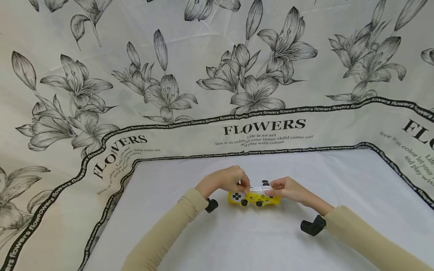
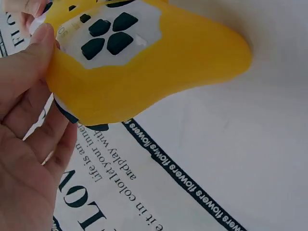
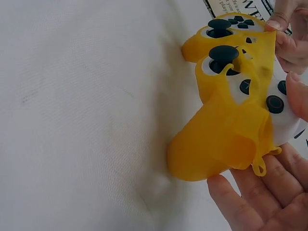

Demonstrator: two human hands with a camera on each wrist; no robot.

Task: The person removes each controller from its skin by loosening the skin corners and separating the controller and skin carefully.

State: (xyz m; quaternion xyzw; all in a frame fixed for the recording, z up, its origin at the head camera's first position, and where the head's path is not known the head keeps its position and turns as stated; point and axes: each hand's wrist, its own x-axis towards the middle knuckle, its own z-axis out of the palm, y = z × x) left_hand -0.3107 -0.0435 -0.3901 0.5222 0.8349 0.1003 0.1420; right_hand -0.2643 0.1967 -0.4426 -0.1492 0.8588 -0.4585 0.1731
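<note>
A white game controller [image 1: 266, 187] sits partly inside a yellow silicone cover [image 1: 254, 198]. The cover wraps the D-pad side and both black thumbsticks [image 3: 224, 53]. On the other side it is peeled back and folded, with small loops dangling, and the white shell with round dark buttons [image 3: 275, 104] is bare. My left hand [image 1: 234, 179] pinches the cover and controller at the top edge near the D-pad [image 2: 109, 36], thumb in front and fingers behind. With the thumb on the bare white face and fingers beneath, my right hand [image 3: 274, 197] holds the opposite end.
A white cloth [image 1: 237, 241] covers the tabletop. Behind it rises a flower-printed fabric [image 1: 257, 86] with a black lettered border. Black wrist cameras [image 1: 313, 226] sit at both sleeve cuffs.
</note>
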